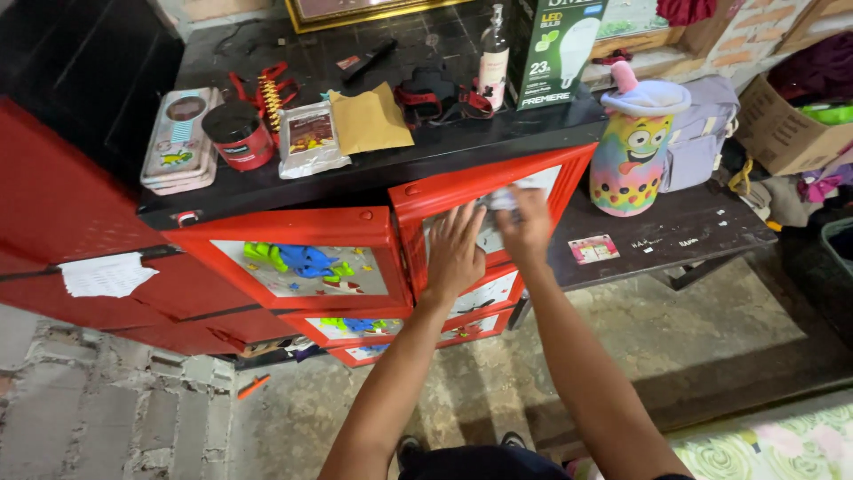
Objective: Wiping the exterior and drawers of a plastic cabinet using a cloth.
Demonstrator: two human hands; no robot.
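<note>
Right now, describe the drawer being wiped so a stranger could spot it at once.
Find the red drawer cabinet under the black top. The drawer front is the uppermost of its right-hand column, with the left hand flat against it and the right hand pressing a white cloth. Unlike its left neighbour, its picture panel is mostly covered.

Clutter crowds the black cabinet top (391,169); the colourful plush cup (633,142) blocks the right side; floor (498,391) below lies open.

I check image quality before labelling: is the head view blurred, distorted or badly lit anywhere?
Head view: the cabinet edges bow from wide-angle distortion; the right hand and its cloth are slightly motion-blurred; the left hand is sharper; lighting is even, with dark upper-left corner.
</note>
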